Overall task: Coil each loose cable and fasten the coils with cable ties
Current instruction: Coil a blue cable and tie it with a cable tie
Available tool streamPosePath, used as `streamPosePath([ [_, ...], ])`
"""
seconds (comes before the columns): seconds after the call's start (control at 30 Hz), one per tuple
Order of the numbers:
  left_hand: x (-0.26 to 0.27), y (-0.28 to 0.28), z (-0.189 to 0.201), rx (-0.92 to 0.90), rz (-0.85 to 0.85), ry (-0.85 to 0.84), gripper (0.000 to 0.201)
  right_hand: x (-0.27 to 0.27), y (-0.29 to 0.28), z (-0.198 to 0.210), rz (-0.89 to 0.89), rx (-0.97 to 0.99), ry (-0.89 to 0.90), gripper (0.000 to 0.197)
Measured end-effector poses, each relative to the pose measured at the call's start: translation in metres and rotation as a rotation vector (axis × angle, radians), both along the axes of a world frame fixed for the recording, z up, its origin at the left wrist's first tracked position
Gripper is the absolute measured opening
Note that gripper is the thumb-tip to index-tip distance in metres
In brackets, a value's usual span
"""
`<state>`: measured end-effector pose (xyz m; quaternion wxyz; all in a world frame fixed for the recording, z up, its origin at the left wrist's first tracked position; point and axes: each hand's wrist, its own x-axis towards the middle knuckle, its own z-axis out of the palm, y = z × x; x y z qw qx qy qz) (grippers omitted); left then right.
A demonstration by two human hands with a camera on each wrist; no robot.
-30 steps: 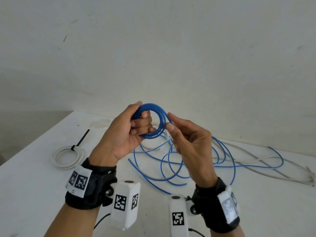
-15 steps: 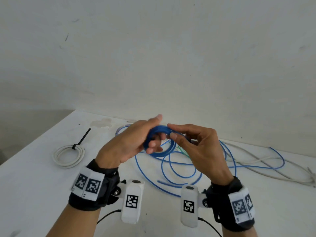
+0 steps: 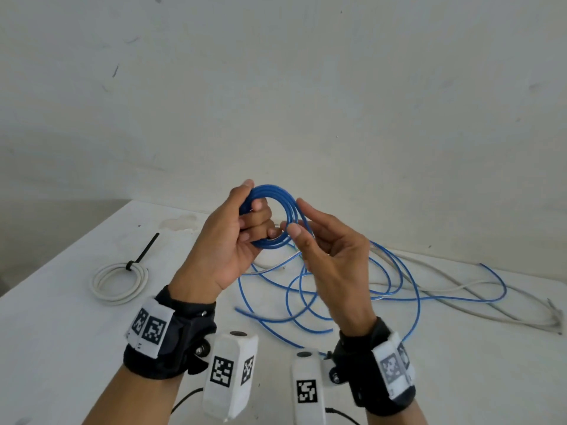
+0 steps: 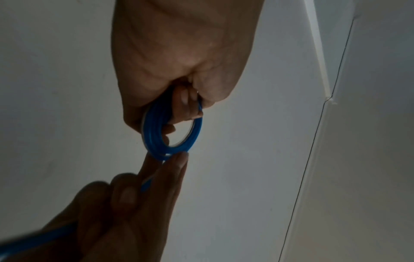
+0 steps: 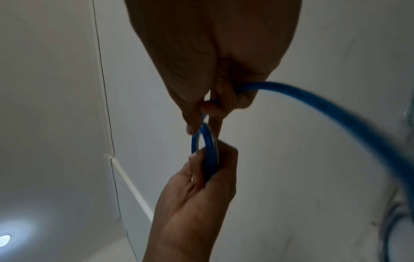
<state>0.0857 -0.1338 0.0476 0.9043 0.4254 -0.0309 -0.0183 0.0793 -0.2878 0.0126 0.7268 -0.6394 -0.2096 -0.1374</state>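
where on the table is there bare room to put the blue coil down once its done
Bare table shows near the front left, between the tied white coil and the left hand; also at the front right, nearer than the loose blue cable. The middle and right back are crowded with blue loops and the grey cable.

Half a second on, the left hand (image 3: 228, 240) has lifted the small coil of thin blue plastic cable (image 3: 283, 216) from a low, flattened tilt back to an upright ring in mid-frame, matching its pose a second ago. The right hand (image 3: 333, 256) has risen with it, palm turned toward the camera, thumb and forefinger guiding the strand at the ring's right edge. The loose blue loops (image 3: 310, 297) below have shifted on the white counter (image 3: 61, 332).
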Motion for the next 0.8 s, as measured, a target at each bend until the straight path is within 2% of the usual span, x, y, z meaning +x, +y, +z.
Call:
streamPosePath([
  [0.1, -0.001, -0.005, -0.002, -0.016, 0.030, 0.015, 0.043, -0.003, 0.010, -0.003, -0.084, 0.039, -0.010, 0.031],
  [0.17, 0.000, -0.004, -0.003, 0.037, 0.026, 0.023, 0.043, -0.002, 0.006, -0.001, -0.112, -0.005, -0.022, 0.029],
  [0.3, -0.002, 0.003, -0.001, 0.328, -0.008, 0.014, 0.037, 0.003, -0.017, 0.009, -0.070, -0.177, -0.045, 0.025],
  [0.4, -0.005, 0.002, -0.002, 0.534, -0.099, 0.023, 0.043, 0.003, -0.031, 0.013, -0.002, -0.350, -0.046, 0.023],
  [0.5, -0.007, -0.002, -0.005, 0.692, -0.119, -0.007, 0.044, 0.002, -0.036, 0.014, 0.011, -0.451, -0.057, 0.025],
  [0.57, -0.007, -0.003, -0.007, 0.662, -0.077, -0.027, 0.044, 0.002, -0.035, 0.014, 0.001, -0.408, -0.061, 0.025],
  [0.7, -0.002, -0.003, -0.004, 0.461, 0.037, -0.023, 0.044, 0.004, -0.029, 0.012, -0.077, -0.261, -0.060, 0.021],
  [0.8, 0.000, 0.000, -0.001, 0.262, 0.060, 0.000, 0.043, 0.001, -0.019, 0.010, -0.012, -0.166, -0.029, 0.026],
])
